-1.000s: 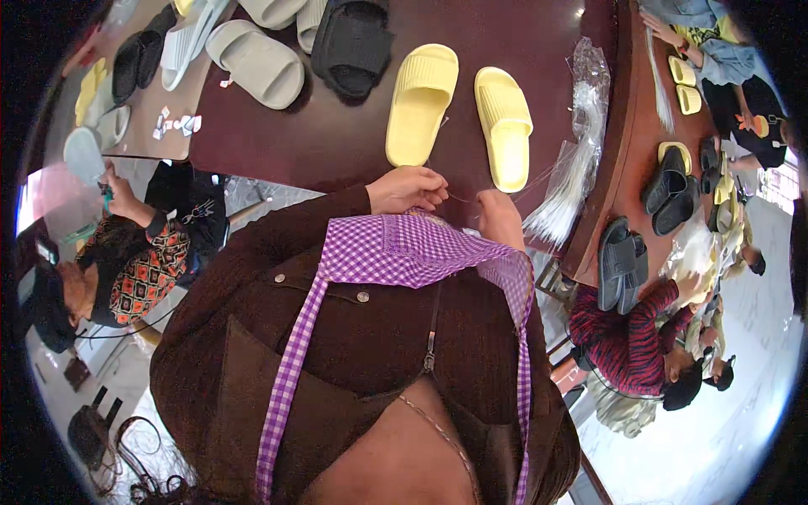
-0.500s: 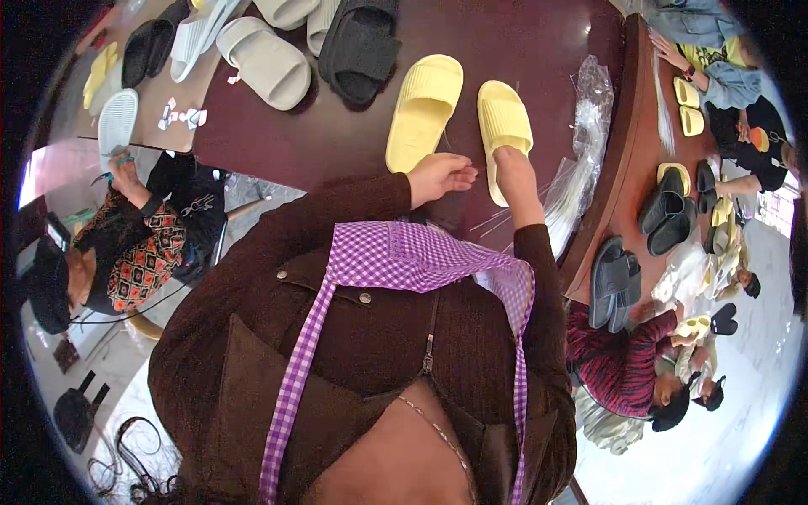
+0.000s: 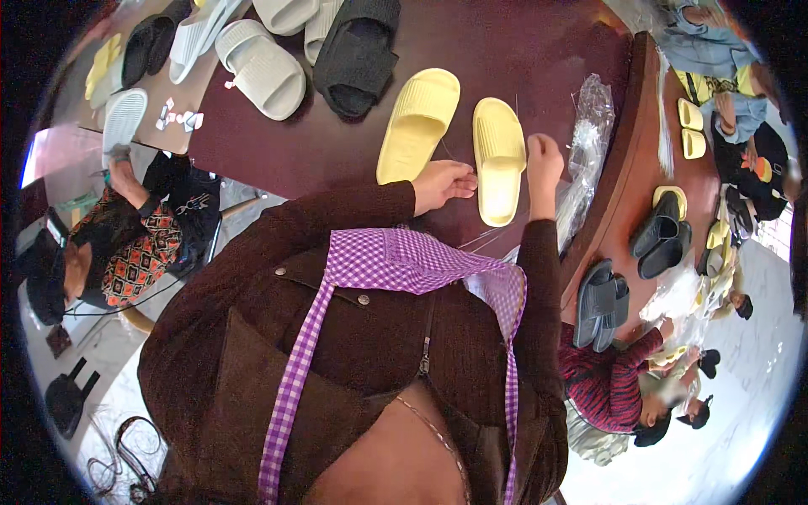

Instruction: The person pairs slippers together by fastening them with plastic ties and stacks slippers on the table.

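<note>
1. Far to your left, a seated person in a black and orange patterned top (image 3: 126, 248) bends over a pale ribbed slide sandal (image 3: 123, 118) at the edge of the dark maroon table (image 3: 555, 50).
2. Further along that table lie small white tags (image 3: 178, 118), a light grey ribbed slide sandal (image 3: 261, 71) and a black ribbed slide sandal (image 3: 358, 55); all sit well apart from your hands.
3. A pale yellow foam slide sandal (image 3: 418, 124) lies just left of your hands, its long axis running away from you and tilted slightly rightward, toe end far.
4. Your left hand (image 3: 443, 182) rests beside its heel, fingers curled together in a pinch; you seem to hold a thin strand, though I cannot tell for sure.
5. The second pale yellow foam slide sandal (image 3: 498, 158) lies between your hands, near upright in the picture, heel toward you.
6. Your right hand (image 3: 543, 156) is closed in a loose fist at that sandal's right edge; what it grips is too small to tell.
7. A crinkled clear plastic bag (image 3: 587, 126) lies just right of your right hand.
8. Beyond the table edge, dark grey slide sandals (image 3: 599, 303) sit near a person in a red striped sleeve (image 3: 610, 383).
</note>
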The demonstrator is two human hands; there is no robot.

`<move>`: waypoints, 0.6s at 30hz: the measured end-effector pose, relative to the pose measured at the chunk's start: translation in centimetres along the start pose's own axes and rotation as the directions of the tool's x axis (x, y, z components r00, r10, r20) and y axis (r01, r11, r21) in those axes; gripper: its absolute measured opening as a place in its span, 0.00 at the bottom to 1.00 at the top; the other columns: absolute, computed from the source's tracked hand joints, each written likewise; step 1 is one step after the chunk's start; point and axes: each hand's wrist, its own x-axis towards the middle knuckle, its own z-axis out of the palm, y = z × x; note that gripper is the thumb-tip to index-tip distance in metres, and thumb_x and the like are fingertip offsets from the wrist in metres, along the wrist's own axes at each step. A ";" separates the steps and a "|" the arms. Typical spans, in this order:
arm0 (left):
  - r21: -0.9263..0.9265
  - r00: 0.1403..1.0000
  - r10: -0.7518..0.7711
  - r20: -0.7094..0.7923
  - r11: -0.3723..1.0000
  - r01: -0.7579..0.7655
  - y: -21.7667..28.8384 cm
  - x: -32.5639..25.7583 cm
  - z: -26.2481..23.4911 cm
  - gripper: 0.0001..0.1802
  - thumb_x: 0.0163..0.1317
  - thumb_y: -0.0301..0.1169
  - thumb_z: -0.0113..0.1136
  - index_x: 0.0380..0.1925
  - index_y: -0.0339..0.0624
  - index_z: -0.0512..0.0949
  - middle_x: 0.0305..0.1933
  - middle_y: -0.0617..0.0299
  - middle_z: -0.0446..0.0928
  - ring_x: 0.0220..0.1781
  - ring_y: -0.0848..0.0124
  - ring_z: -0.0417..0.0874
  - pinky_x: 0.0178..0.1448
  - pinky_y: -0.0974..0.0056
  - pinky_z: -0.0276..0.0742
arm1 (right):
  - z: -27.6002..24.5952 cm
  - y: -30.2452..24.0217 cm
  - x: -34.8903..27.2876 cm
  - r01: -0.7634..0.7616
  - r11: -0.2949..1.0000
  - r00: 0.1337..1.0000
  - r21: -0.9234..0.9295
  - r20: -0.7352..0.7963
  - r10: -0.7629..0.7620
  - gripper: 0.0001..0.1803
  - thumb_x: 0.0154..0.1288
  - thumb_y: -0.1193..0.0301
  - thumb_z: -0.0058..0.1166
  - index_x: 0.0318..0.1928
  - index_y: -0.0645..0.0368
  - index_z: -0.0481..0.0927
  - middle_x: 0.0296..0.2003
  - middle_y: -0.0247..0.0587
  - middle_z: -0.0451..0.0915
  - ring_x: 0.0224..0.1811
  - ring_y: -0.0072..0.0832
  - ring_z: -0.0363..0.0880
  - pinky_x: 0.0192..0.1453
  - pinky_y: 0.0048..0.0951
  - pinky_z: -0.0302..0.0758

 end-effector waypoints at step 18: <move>0.257 0.983 -0.145 -0.110 0.951 0.169 4.0 -7.1 -3.0 0.11 0.63 0.32 0.49 0.32 0.33 0.73 0.30 0.55 0.77 0.28 0.69 0.77 0.33 0.65 0.76 | 7.5 2.4 1.1 -0.158 0.977 0.973 -0.143 0.145 0.179 0.15 0.49 0.64 0.56 0.29 0.66 0.81 0.24 0.50 0.80 0.29 0.39 0.80 0.38 0.34 0.73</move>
